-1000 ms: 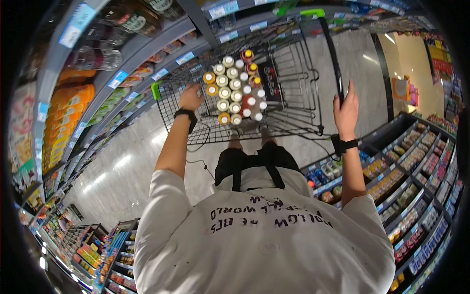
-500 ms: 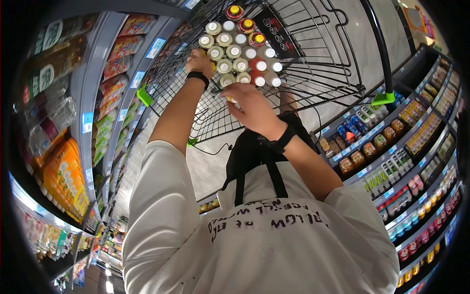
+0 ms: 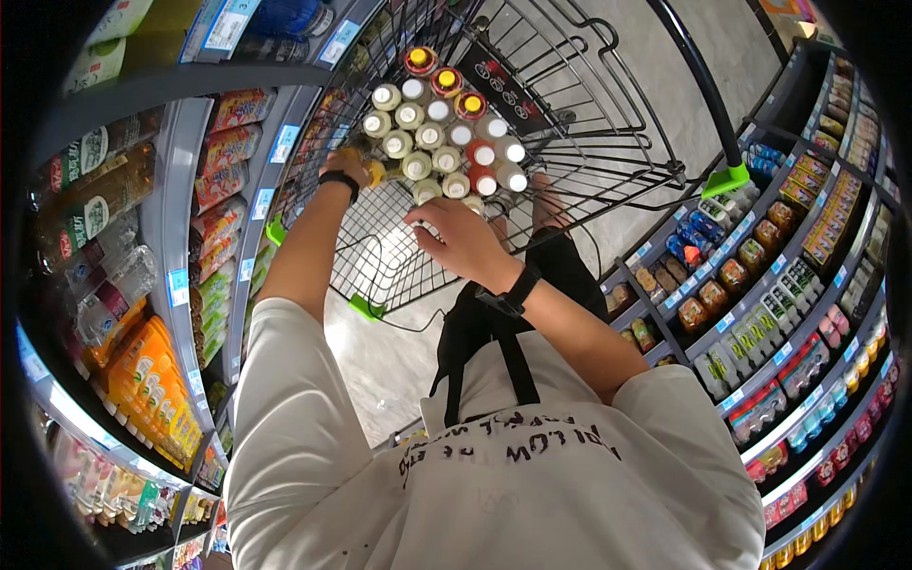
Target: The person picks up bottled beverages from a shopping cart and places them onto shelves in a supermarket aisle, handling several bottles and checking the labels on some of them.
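Note:
Several bottles with white caps [image 3: 417,165] stand upright in a tight block in a black wire shopping cart [image 3: 366,275]. A few with yellow caps and red tops [image 3: 446,82] stand at the block's far side. My left hand [image 3: 348,169] is inside the cart, left of the block, its fingers round an orange-yellow bottle [image 3: 376,174] that is mostly hidden. Over the cart's near part, close to the nearest caps, hangs my right hand [image 3: 465,245]. Its fingers are loosely bent, with thumb and fingers apart and nothing seen between them.
On the left, a shelf holds large drink bottles [image 3: 90,223], red packs [image 3: 228,147] and orange pouches [image 3: 152,385]. Curved shelves with cans and jars [image 3: 746,258] run along the right. The cart's black handle [image 3: 698,81] with green ends is at the upper right.
The cart and bottles sit a little lower and further left in view. My right hand has drawn slightly away from the nearest caps; a small pale thing at its fingers no longer shows.

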The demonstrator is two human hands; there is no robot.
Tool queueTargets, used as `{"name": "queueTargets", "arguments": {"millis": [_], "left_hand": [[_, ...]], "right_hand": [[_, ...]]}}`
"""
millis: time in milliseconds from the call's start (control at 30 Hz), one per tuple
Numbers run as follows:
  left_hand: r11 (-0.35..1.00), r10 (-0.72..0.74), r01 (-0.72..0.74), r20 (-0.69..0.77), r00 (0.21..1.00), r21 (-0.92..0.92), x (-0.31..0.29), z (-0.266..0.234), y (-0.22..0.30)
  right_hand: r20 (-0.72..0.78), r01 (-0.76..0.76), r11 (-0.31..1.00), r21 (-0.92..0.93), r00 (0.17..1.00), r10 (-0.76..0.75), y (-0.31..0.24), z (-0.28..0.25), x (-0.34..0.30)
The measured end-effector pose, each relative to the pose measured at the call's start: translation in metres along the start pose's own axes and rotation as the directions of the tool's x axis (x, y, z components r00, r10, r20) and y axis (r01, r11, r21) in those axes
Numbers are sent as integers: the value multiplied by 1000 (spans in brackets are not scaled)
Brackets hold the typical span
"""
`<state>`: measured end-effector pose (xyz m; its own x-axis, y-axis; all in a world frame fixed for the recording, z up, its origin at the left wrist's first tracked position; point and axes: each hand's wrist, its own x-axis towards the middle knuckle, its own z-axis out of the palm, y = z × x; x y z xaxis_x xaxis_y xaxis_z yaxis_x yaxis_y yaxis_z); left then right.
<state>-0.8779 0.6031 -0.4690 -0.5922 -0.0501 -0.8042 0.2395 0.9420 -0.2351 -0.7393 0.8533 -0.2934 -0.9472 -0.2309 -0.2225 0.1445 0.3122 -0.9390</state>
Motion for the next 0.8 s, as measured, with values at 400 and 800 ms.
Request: {"name": "queueTargets", "arguments": {"millis": [400,800], "left_hand": [[967,246,-224,-211,946,123,-217,-94,-58],[850,496,-512,-142,857,-120,-496,-256,-81]], "right_hand": [[218,164,936,-310,971,-98,0,21,29],[727,703,711,2,487,-484,-174,-47,24]]}}
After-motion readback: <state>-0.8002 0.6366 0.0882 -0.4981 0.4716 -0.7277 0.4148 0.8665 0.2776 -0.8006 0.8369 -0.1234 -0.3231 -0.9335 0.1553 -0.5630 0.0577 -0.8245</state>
